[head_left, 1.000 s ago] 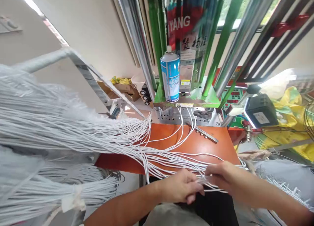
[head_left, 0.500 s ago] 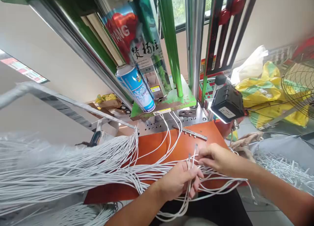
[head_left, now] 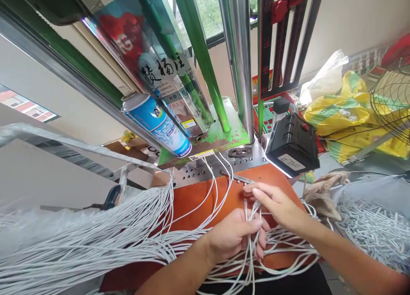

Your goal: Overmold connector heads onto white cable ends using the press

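My left hand (head_left: 238, 231) is closed around several white cables (head_left: 250, 254), their ends sticking up past the thumb. Just above those ends is my right hand (head_left: 272, 201), its fingers stretched out and slightly apart, with nothing visible between them. Its fingertips are in front of the right part of a slim metal bar (head_left: 241, 179); whether they touch it I cannot tell. More white cables (head_left: 179, 239) run in a thick bundle across the orange work surface (head_left: 192, 201). A few cables (head_left: 211, 188) lead under the green machine plate (head_left: 221, 139).
A blue spray can (head_left: 160, 126) leans on the green plate. A black box-shaped lamp (head_left: 293, 143) stands right of the machine. At right a lined container (head_left: 339, 197) holds white scraps (head_left: 374, 222), with yellow bags (head_left: 339, 111) and a wire fan guard (head_left: 392, 98) behind.
The view has moved closer to the machine. My right hand has come away from the cable ends, its fingers opening above them. My left hand still grips cables, with another end now in its bunch.
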Action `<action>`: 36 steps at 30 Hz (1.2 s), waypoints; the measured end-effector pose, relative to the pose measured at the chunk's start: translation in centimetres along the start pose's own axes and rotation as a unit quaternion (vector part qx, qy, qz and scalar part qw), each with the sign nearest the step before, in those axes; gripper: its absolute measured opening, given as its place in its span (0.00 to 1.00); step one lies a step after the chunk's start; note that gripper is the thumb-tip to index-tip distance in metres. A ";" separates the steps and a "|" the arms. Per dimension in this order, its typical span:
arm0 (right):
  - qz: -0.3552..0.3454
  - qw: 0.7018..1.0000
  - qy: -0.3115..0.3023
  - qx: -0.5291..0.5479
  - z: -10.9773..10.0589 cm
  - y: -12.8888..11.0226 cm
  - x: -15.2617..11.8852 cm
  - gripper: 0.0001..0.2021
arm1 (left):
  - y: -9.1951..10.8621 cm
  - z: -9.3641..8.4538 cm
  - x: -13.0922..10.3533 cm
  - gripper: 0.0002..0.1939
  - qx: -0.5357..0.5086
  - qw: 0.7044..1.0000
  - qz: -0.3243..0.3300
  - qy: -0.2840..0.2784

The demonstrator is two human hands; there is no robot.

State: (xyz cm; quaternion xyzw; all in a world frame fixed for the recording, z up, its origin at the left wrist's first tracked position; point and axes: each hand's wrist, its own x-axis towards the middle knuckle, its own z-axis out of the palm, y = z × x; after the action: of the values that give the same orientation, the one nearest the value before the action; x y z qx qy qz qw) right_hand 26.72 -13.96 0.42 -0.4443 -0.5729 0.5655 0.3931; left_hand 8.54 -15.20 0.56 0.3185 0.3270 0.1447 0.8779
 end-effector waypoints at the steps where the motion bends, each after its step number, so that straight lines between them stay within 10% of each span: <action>1: 0.006 1.000 -0.019 0.002 0.3 0.1 -0.1 0.21 | 0.3 0.1 0.4 0.23 0.003 1.000 0.007 0.008; 4: -0.042 0.994 0.046 -0.087 0.4 0.9 -0.2 0.20 | 1.3 -0.2 1.2 0.22 0.017 0.996 0.058 0.064; 7: -0.096 0.928 0.184 -0.308 -0.4 2.8 0.5 0.18 | 2.2 -1.4 1.6 0.22 0.057 0.989 0.086 0.106; 11: -0.078 0.862 0.148 -0.479 -0.9 4.6 0.8 0.15 | 2.1 -3.0 2.0 0.26 0.106 0.979 0.103 0.143; 17: -0.054 0.895 0.147 -0.418 -1.2 4.5 -1.8 0.12 | 1.6 -3.0 2.6 0.30 0.130 0.976 0.084 0.152; 30: -0.119 0.870 0.102 -0.467 -0.8 5.2 -2.0 0.14 | 1.7 -1.2 4.1 0.20 0.172 0.965 0.059 0.190; 36: -0.100 0.901 0.144 -0.396 -1.2 4.9 -2.0 0.14 | 4.5 -3.0 2.1 0.25 0.261 0.940 0.062 0.213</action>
State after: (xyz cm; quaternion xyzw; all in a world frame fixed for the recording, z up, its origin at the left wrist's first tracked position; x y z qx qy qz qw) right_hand 28.79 -15.72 -4.32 -0.5804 -0.7283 0.1791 0.3172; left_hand 7.88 -9.40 0.73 0.5173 0.5127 0.1726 0.6632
